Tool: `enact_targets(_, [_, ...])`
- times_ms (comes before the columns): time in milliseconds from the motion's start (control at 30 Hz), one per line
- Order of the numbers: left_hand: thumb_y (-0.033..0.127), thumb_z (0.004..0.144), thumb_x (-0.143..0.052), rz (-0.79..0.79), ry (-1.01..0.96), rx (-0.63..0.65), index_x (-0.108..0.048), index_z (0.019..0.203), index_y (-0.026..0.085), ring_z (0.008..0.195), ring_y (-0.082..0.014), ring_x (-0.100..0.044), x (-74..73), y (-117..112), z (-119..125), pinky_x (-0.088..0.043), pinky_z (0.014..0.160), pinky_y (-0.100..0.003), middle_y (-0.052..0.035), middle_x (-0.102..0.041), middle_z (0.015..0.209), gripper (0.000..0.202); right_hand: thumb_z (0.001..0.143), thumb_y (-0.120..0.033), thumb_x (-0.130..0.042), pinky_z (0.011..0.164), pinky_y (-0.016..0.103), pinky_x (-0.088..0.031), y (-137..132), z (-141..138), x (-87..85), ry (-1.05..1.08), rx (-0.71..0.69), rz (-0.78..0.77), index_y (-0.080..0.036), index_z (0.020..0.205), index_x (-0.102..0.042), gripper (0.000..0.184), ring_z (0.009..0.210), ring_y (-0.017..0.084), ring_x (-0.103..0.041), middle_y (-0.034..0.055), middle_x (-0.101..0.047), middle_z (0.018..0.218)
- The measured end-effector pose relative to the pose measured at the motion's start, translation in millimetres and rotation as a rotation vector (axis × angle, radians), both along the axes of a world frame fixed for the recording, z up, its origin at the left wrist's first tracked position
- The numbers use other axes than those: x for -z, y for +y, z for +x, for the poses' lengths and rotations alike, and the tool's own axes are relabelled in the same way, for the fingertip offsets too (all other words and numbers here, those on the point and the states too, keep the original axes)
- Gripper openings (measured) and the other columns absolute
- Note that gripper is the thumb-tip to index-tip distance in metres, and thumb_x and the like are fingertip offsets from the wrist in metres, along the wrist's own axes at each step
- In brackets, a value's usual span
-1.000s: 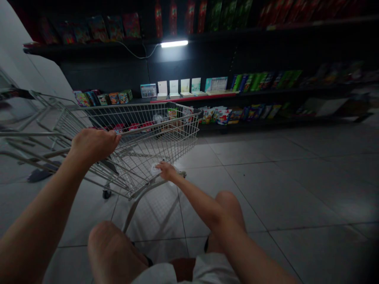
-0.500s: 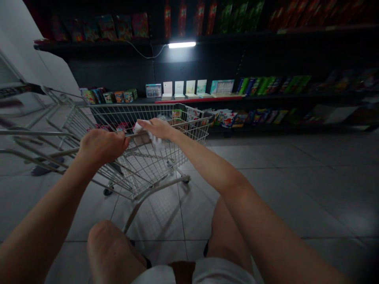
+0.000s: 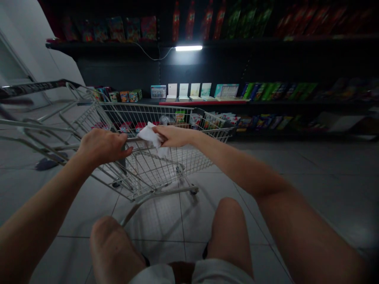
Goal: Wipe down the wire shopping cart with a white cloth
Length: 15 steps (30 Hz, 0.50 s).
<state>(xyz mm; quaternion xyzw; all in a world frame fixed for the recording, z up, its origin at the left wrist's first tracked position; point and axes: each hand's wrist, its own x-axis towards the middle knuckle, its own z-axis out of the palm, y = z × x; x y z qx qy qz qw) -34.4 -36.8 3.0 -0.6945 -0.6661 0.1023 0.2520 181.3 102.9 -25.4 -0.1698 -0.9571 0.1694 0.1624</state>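
My left hand (image 3: 102, 146) is closed around the top side rail of a metal wire shopping cart (image 3: 154, 167), its thumb on the near side. Close beside it, my right hand (image 3: 174, 135) pinches a crumpled white cloth (image 3: 149, 134) against the same rail. Part of the cloth drapes over the near side of the wire, and some is hidden under my fingers. Both arms reach forward above my bent knees.
Another cart part with a dark handle (image 3: 35, 88) stands at the left. Behind the cart are dark shelves with bottles (image 3: 191, 19), upright booklets (image 3: 183, 90) and snack packets (image 3: 266, 120). A lamp (image 3: 188, 48) glows under a shelf. Grey tiles (image 3: 166, 221) cover the floor.
The view has shifted, so the cart and shelves appear farther right. My right hand has turned and drawn to the right, showing more of the cloth. The left hand still grips the rail.
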Motion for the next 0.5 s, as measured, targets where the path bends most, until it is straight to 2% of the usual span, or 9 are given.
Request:
enact_targets(100, [0.063,0.088,-0.037,-0.002,0.037,0.038,-0.067,0.093,0.02,0.071,-0.0308,-0.068,1.5,-3.2,-2.8,-0.038,0.058,-0.033,-0.0136,-0.072,0.078,0.053,0.073,-0.018,-0.07,0.087,0.03,-0.049,11.1,-7.1,-10.8,-0.006,0.024,-0.096,-0.012,0.099,-0.068,0.027,0.085,0.015,-0.06,0.0024,-0.067,0.088])
enact_targets(167, [0.061,0.091,-0.033,0.062,0.04,0.116,-0.067,0.092,0.019,0.072,-0.0295,-0.068,5.0,-6.2,-6.8,-0.035,0.056,-0.032,-0.0126,-0.072,0.079,0.054,0.08,-0.024,-0.064,0.084,0.029,-0.05,19.1,-16.8,-22.1,0.101,0.073,-0.178,-0.011,0.096,-0.068,0.021,0.083,0.014,-0.06,0.0022,-0.066,0.085])
enact_targets(267, [0.057,0.093,-0.038,0.299,0.003,0.259,-0.068,0.099,0.02,0.079,-0.0268,-0.067,10.6,-13.3,-18.1,-0.036,0.059,-0.033,-0.0112,-0.072,0.087,0.048,0.081,-0.021,-0.062,0.084,0.029,-0.051,21.0,-38.3,-40.2,0.239,0.189,-0.18,-0.009,0.096,-0.067,0.02,0.086,0.013,-0.061,0.0018,-0.066,0.084])
enact_targets(367, [0.046,0.091,-0.047,0.571,-0.01,0.349,-0.067,0.097,0.022,0.08,-0.0242,-0.064,12.8,-21.7,-33.1,-0.041,0.071,-0.037,-0.0085,-0.072,0.085,0.032,0.074,-0.011,-0.064,0.083,0.027,-0.051,3.7,-65.3,-48.5,0.13,0.193,-0.18,-0.009,0.088,-0.067,0.014,0.085,0.014,-0.062,-0.0007,-0.063,0.076])
enact_targets(433, [0.04,0.09,-0.048,0.628,0.002,0.361,-0.066,0.085,0.024,0.075,-0.0224,-0.062,13.0,-25.3,-42.4,-0.041,0.083,-0.042,-0.0054,-0.07,0.076,0.024,0.074,-0.003,-0.057,0.08,0.025,-0.052,-12.4,-83.0,-47.2,0.0,0.089,-0.363,-0.01,0.091,-0.067,0.021,0.081,0.012,-0.063,-0.0029,-0.062,0.071])
enact_targets(500, [0.037,0.091,-0.046,0.577,0.013,0.338,-0.062,0.073,0.024,0.068,-0.0205,-0.059,13.2,-26.0,-49.6,-0.038,0.089,-0.045,-0.0032,-0.066,0.066,0.027,0.077,0.0,-0.05,0.077,0.025,-0.053,-23.7,-98.1,-44.1,-0.138,-0.018,-0.642,-0.011,0.098,-0.066,0.029,0.077,0.011,-0.065,-0.0034,-0.064,0.068])
